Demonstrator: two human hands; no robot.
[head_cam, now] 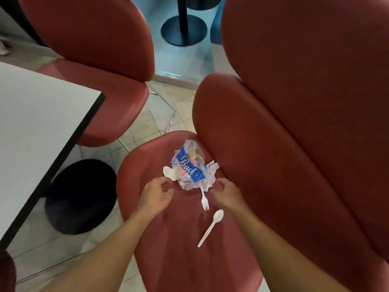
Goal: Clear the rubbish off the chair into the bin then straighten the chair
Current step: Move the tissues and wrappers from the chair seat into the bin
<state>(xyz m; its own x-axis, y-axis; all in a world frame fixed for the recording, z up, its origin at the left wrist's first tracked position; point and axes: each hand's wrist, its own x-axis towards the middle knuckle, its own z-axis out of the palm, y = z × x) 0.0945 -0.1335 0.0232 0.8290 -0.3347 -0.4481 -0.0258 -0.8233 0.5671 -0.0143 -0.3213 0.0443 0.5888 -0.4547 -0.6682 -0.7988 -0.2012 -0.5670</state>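
Floor: pale tiles (155,114) run under the furniture, with a bluish patch farther back around a dark round pedestal base (183,30).
Table: a grey table (35,123) with a black edge fills the left side; its black round foot (81,196) stands on the tiles beside the chair.
Chair: a red padded chair (168,239) sits in the middle, its seat facing the camera and its back (273,165) rising to the right.
Other seats: a second red chair (94,60) stands behind the table, and another red chair back (315,60) is at upper right.
Wrapper: a crumpled clear plastic wrapper (190,167) with blue print lies on the seat near the back, just beyond both hands and between them.
Fork: a white plastic fork (204,200) pokes out from under the wrapper, prongs toward the camera, between the two hands.
Spoon: a white plastic spoon (211,227) lies nearer the camera, by the right forearm.
Second spoon: a white spoon bowl (168,172) shows at the wrapper's left edge, just above the left hand.
Left hand (156,194): over the seat, fingers loosely curled, holding nothing, close to the wrapper's left side.
Right hand (226,193): over the seat, fingers loosely curled, empty, close to the wrapper's right corner.
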